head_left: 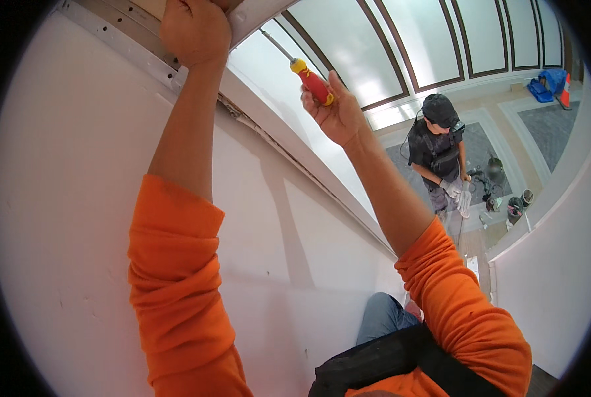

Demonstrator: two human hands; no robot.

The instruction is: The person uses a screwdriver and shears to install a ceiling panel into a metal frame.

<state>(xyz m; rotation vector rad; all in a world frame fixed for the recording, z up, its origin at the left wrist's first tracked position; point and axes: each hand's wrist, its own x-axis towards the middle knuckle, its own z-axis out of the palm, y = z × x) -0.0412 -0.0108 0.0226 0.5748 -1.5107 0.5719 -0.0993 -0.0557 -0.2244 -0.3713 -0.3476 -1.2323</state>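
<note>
Gripping a red-and-yellow-handled screwdriver (pixel 307 71) in the right hand (pixel 335 112), fingers curled about the lower end of the handle, with the steel shaft angled up and to the left toward a pale curved panel (pixel 256 16) at the top of the view. Raised overhead, both arms in rolled orange sleeves (pixel 176 278). Clenched into a fist, the left hand (pixel 195 30), pressed up against the edge of that curved panel just above a perforated metal strip (pixel 127 43) running along the top of a white wall (pixel 64 198). Hard to tell whether anything lies inside the fist. Set close together near the top of the frame, the two hands, yet apart from each other, with the screwdriver tip between them at the panel's underside. Visible along the seam below the panel, a ragged line of cracked filler (pixel 262 135). Standing far below on a tiled floor (pixel 553 126), a person in dark clothes and a cap (pixel 439 149), with small containers (pixel 515 208) near the feet. Lying at the far corner of that floor, a blue tarp (pixel 547 85) beside an orange cone (pixel 565 91).
</note>
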